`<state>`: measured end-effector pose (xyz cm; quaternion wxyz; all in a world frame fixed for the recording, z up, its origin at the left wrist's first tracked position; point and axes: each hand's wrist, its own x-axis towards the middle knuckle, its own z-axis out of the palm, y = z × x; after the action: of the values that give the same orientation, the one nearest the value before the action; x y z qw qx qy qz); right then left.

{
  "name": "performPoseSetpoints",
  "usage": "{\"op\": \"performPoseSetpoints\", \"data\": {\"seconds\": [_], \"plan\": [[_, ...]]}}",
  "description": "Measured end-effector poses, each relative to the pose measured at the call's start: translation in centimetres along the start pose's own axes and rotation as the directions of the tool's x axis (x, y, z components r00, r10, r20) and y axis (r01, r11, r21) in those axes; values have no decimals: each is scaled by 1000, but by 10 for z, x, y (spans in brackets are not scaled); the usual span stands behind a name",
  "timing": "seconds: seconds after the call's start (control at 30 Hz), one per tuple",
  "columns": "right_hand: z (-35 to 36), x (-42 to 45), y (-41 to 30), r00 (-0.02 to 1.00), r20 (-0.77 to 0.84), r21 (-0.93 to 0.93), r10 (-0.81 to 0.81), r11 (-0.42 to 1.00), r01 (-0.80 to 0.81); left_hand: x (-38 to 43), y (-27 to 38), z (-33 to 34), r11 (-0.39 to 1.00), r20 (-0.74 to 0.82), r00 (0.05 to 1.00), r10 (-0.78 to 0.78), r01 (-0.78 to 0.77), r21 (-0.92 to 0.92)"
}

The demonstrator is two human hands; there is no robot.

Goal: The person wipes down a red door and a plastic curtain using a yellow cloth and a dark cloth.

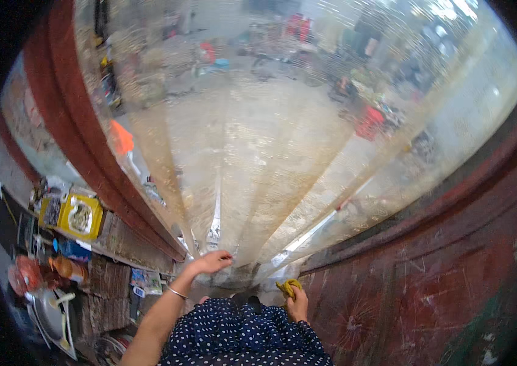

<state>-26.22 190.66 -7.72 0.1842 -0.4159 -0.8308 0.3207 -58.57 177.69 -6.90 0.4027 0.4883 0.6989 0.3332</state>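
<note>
A clear plastic strip curtain [258,160] hangs in the doorway before me, its strips overlapping and marked with yellowish bands. My left hand [214,261] reaches out to the lower part of the strips, fingers bent. Whether it touches or grasps a strip cannot be told. Low at my right side, my right hand [298,304] grips a crumpled mustard-yellow cloth [288,287]. That hand is beside a scuffed dark red door panel [405,293].
A red-brown door frame [80,123] runs along the left. Beyond it, a ledge holds a yellow tray [95,214] of food pieces, an orange-brown jar [70,269] and a pan [50,311]. Through the curtain, blurred red items [369,122] lie on a pale floor.
</note>
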Motion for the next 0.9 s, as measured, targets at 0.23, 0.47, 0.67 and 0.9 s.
{"op": "performPoseSetpoints", "data": {"seconds": [0.23,0.47,0.67,0.9], "plan": [[-10,33,-23,997,12,-36,-72,997,73,-48,39,-96,916,-520,852,-59,-161,-368],[-29,62,-88,990,-43,36,-135,990,137,-50,112,-165,864,-804,593,41,-425,-269],[-22,60,-115,944,56,-11,-325,945,326,-3,68,-189,928,-886,451,112,-365,-69],[-37,37,-112,958,53,-58,-281,957,284,12,122,-202,893,-764,632,129,-409,-187]]}}
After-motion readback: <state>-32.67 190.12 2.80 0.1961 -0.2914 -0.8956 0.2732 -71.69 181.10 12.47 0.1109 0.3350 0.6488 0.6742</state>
